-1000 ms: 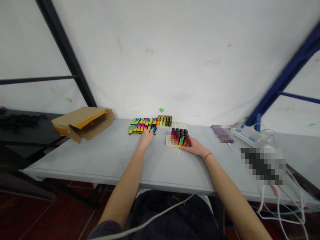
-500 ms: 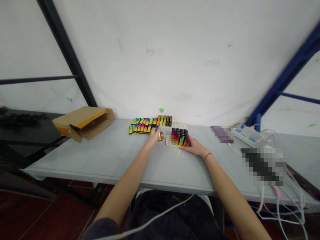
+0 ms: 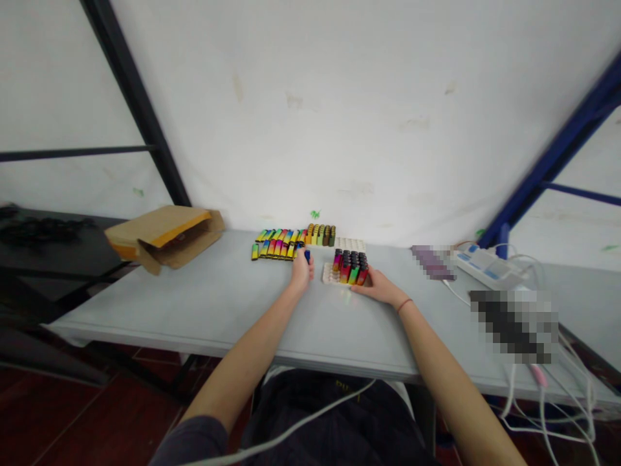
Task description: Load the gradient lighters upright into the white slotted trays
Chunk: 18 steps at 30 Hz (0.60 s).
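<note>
My left hand (image 3: 301,272) is closed round a small blue lighter (image 3: 307,256), held just left of a white tray (image 3: 328,276). Several colourful lighters (image 3: 349,265) stand upright in that tray. My right hand (image 3: 376,285) rests against the tray's right front corner with its fingers on the tray. A row of loose multicoloured lighters (image 3: 274,246) lies flat on the grey table (image 3: 233,304) behind my left hand. More lighters (image 3: 321,234) stand upright by the wall, next to a second white tray (image 3: 349,243).
An open cardboard box (image 3: 162,234) lies at the table's left back corner. A white power strip (image 3: 485,266) with tangled cables (image 3: 543,382) sits on the right. A dark side table (image 3: 43,246) stands at the far left. A white cable (image 3: 291,424) crosses my lap.
My left hand took a lighter from the loose row and carried it right toward the tray. My right hand stayed on the tray.
</note>
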Tool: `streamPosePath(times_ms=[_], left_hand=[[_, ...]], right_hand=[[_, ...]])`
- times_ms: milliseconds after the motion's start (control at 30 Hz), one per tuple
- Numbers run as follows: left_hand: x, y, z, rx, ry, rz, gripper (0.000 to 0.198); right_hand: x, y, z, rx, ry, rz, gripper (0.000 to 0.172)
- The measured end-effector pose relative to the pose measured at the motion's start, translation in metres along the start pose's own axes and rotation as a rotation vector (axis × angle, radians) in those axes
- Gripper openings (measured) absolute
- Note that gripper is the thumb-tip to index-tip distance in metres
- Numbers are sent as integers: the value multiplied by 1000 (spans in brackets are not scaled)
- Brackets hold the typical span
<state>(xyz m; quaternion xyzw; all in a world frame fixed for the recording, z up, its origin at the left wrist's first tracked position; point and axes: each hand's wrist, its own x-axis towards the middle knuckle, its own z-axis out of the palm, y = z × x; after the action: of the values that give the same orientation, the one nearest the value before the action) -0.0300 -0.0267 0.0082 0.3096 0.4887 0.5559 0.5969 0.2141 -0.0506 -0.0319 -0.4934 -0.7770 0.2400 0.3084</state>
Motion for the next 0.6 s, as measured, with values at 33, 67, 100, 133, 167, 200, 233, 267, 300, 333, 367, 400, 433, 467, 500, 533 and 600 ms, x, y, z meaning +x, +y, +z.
streamPosePath(times_ms=[33,67,100,133,167,200,233,267,300,333,367,400,433,467,500,533,600], left_hand=[[0,0,0,-13,20,11,44],[-1,-1,0,-24,36,24,43],[-1,-1,0,-34,49,35,42],[-2,-1,0,-40,57,42,41],[-2,-1,0,-44,61,44,41],[-3,-1,0,-47,63,44,41],[-3,-1,0,-47,61,42,41],[-4,0,0,-45,57,37,42],[-4,0,0,-42,52,31,43],[-4,0,0,-36,45,23,44],[-4,0,1,-27,37,13,45],[-4,1,1,-19,28,4,44],[-4,1,1,-14,22,-3,43],[-4,1,0,-15,21,-8,43],[-3,0,0,-21,24,-10,42],[-3,0,-1,-32,28,-11,41],[-2,0,-3,-58,35,-5,41]], right_hand=[[0,0,0,1,0,0,66],[0,0,0,1,0,3,66],[0,-1,0,-1,2,5,66],[0,-1,0,-4,3,6,66],[-1,-1,-1,-6,2,7,67],[-1,-1,-1,-9,1,9,67],[-1,-1,-1,-11,-1,10,67],[-1,-2,-1,-11,-5,11,67],[-1,-2,-1,-11,-6,11,67],[-1,-2,0,-8,-5,9,66],[-1,-2,0,-4,-3,5,66],[-1,-1,0,3,0,0,66],[-1,-1,0,8,3,-3,66],[-1,-1,0,13,5,-4,66],[-1,-1,0,16,4,-3,65],[-1,0,0,17,2,0,65],[0,1,0,13,-3,4,64]])
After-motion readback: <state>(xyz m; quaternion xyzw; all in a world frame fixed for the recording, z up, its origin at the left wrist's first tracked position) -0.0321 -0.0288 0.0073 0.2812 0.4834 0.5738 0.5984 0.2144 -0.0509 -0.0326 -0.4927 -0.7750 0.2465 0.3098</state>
